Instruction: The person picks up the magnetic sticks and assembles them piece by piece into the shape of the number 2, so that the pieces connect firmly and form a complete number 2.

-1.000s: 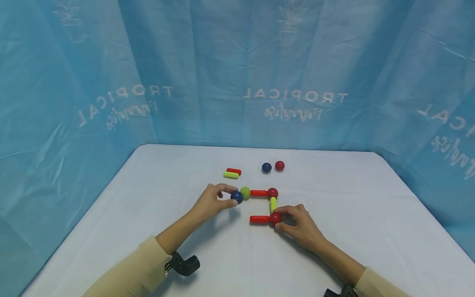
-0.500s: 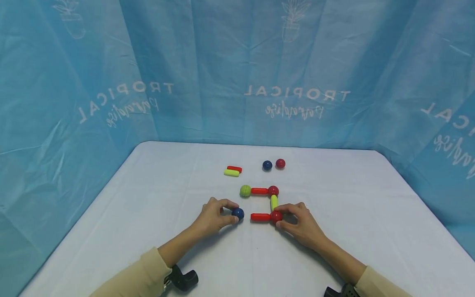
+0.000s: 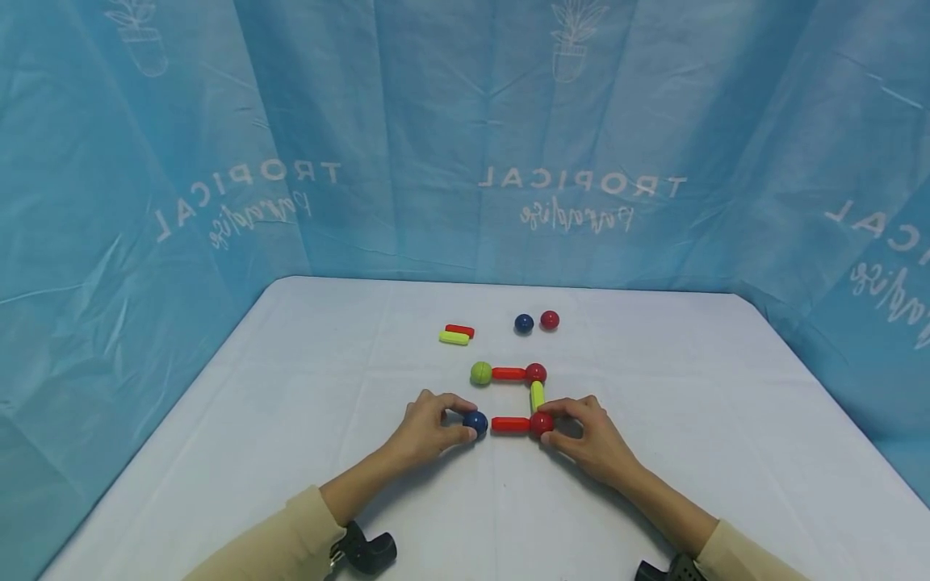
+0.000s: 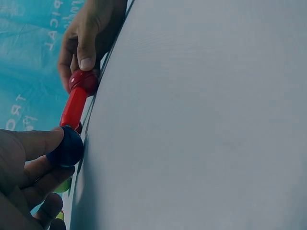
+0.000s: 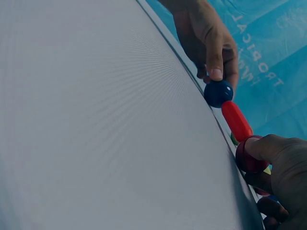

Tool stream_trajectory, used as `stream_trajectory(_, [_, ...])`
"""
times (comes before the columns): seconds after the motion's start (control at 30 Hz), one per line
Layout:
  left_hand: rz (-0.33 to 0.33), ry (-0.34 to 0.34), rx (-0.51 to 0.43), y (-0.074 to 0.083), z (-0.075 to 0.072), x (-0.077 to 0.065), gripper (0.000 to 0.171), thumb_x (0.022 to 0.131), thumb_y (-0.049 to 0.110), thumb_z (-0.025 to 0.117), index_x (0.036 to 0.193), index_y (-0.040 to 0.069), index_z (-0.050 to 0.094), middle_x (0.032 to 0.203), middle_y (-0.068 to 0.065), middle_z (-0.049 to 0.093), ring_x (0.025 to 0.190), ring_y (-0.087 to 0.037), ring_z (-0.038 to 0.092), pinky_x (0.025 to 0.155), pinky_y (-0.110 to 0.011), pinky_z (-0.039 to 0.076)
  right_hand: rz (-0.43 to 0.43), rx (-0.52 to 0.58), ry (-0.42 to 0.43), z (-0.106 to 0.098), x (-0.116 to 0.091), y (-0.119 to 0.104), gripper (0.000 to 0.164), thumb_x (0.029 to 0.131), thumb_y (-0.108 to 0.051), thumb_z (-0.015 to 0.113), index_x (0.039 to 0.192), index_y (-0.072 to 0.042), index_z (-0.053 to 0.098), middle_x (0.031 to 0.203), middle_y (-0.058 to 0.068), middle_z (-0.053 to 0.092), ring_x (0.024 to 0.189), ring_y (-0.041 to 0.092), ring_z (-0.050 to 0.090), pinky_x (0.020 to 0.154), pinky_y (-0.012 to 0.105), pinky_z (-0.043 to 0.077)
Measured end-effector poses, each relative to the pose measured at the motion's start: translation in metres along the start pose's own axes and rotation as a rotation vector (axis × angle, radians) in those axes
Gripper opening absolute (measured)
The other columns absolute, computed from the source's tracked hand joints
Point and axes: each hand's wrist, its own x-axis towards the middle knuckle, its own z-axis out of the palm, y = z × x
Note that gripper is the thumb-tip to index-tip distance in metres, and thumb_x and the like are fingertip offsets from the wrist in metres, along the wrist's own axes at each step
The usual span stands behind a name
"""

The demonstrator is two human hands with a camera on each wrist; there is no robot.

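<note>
Head view: centre of frame, my L hand (image 3: 430, 426) pinches the blue ball (image 3: 475, 423) btwn thumb & index, fingers closed to abt the ball's width; ball sits just off the L end of the red rod (image 3: 510, 424), slim gap; R of centre, my R hand (image 3: 592, 444) pinches the red ball (image 3: 541, 424) at the rod's other end, same grip; yellow-green rod (image 3: 537, 395) runs up-frame from there; balls look hard, smooth, prob. light, maybe slippery; best held at the sides, rod-facing side free; rod looks stiff; forearms angle in from the lower corners.

L wrist view: lower left, thumb above blue ball, fingers below; ball overlaps rod end, can't tell if touching.

R wrist view: lower right, thumb over red ball; blue ball upper right, L thumb on top.
</note>
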Motion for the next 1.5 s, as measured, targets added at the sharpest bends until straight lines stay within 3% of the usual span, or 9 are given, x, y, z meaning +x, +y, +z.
stream_trajectory(0.6, [0.019,-0.008,0.002,0.005,0.005,0.003,0.033,0.078,0.024,0.075,0.110,0.023,0.069,0.097,-0.004,0.051,0.090,-0.019,0.039,0.065,-0.031,0.032,-0.032,-0.006,0.015,0.000,0.000,0.003,0.038,0.077,-0.024,0.077,0.112,-0.031,0.065,0.107,-0.004,0.060,0.099,0.016,0.045,0.080,0.032,0.041])
stream_trajectory(0.87, [0.013,-0.016,-0.001,0.009,-0.007,0.009,0.035,0.079,0.029,0.075,0.112,0.024,0.068,0.106,-0.001,0.057,0.095,-0.019,0.042,0.067,-0.030,0.036,-0.020,-0.002,0.009,-0.001,0.000,0.003,0.039,0.077,-0.025,0.077,0.114,-0.031,0.065,0.110,-0.002,0.060,0.100,0.017,0.045,0.079,0.031,0.043])
stream_trajectory(1.0, [-0.011,0.039,-0.008,0.013,-0.017,0.023,0.037,0.079,0.030,0.075,0.115,0.023,0.066,0.109,-0.004,0.055,0.103,-0.020,0.045,0.068,-0.028,0.041,-0.030,-0.008,0.019,-0.002,0.000,0.003,0.039,0.077,-0.024,0.077,0.113,-0.030,0.065,0.109,-0.003,0.060,0.099,0.017,0.045,0.079,0.031,0.042])
stream_trajectory(1.17, [-0.015,0.132,0.028,0.010,-0.028,0.052,0.039,0.081,0.029,0.073,0.118,0.021,0.064,0.116,-0.007,0.055,0.108,-0.023,0.047,0.073,-0.030,0.046,-0.030,-0.005,0.014,-0.001,0.000,0.004,0.039,0.077,-0.024,0.076,0.114,-0.031,0.065,0.110,-0.003,0.060,0.101,0.017,0.045,0.079,0.031,0.042])
stream_trajectory(1.37, [-0.024,0.229,0.091,0.000,-0.038,0.090,0.041,0.082,0.029,0.072,0.120,0.018,0.062,0.125,-0.007,0.056,0.113,-0.025,0.044,0.087,-0.041,0.040,-0.032,-0.005,0.018,0.000,0.000,0.004,0.039,0.077,-0.024,0.077,0.113,-0.032,0.065,0.108,-0.003,0.059,0.100,0.017,0.045,0.079,0.032,0.042])
stream_trajectory(1.5, [-0.019,0.256,0.145,-0.004,-0.043,0.109,0.040,0.083,0.026,0.071,0.121,0.015,0.063,0.130,-0.006,0.055,0.118,-0.027,0.040,0.098,-0.046,0.031,-0.037,-0.007,0.015,0.000,0.000,0.003,0.038,0.077,-0.025,0.076,0.113,-0.032,0.065,0.107,-0.004,0.059,0.099,0.017,0.045,0.079,0.031,0.041])
